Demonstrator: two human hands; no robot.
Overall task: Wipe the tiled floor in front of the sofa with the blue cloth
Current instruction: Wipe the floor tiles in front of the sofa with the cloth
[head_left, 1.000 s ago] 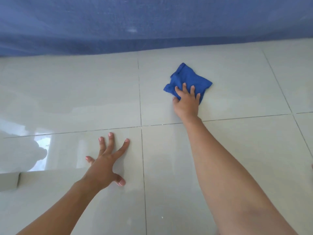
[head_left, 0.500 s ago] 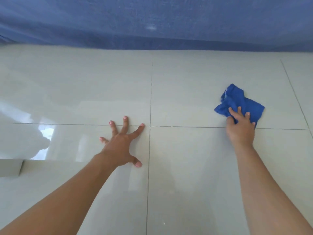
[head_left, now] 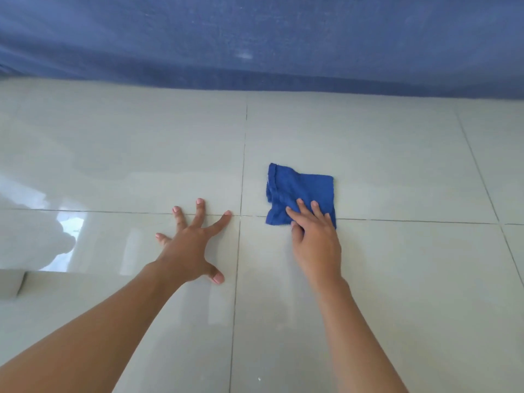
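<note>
I judge that I am in the middle of the wiping. The tiled floor [head_left: 397, 279] shines near me, but a few small specks show on the tile close to me, and I cannot tell how much of it is already clean. The blue cloth [head_left: 300, 191] lies flat on the tile near the grout crossing, well apart from the sofa [head_left: 255, 38]. My right hand [head_left: 316, 239] presses its near edge with fingers [head_left: 296, 209] laid flat, not gripping. My left hand [head_left: 190, 245] rests beside it on the next tile, fingers spread wide, holding nothing. Both arms reach forward.
</note>
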